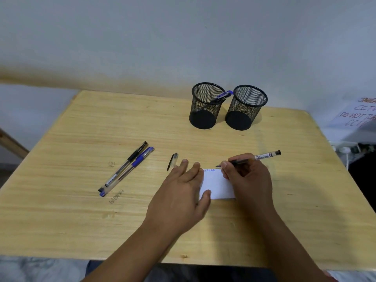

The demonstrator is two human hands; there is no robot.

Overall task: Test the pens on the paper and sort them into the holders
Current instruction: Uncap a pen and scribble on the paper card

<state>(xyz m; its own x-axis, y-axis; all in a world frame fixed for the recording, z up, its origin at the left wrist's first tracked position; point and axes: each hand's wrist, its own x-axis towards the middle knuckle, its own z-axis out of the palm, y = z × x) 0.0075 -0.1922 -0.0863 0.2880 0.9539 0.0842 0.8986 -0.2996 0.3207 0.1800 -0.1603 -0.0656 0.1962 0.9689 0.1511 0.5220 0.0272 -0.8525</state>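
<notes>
A small white paper (217, 184) with blue scribbles along its top edge lies near the table's front. My left hand (183, 192) presses flat on its left side. My right hand (248, 176) grips an uncapped black pen (264, 156), its tip just above the paper's top edge. The pen's clear cap (173, 160) lies on the table left of my left hand. A black pen (124, 165) and a blue pen (130, 169) lie side by side further left. Two black mesh holders stand at the back: the left holder (205, 106) contains a blue pen (222, 96), the right holder (245, 108) looks empty.
The wooden table (81, 210) meets a pale wall at the back. A handwritten paper sign (358, 115) and cables sit off the table's right edge. A wooden beam slants at the far left.
</notes>
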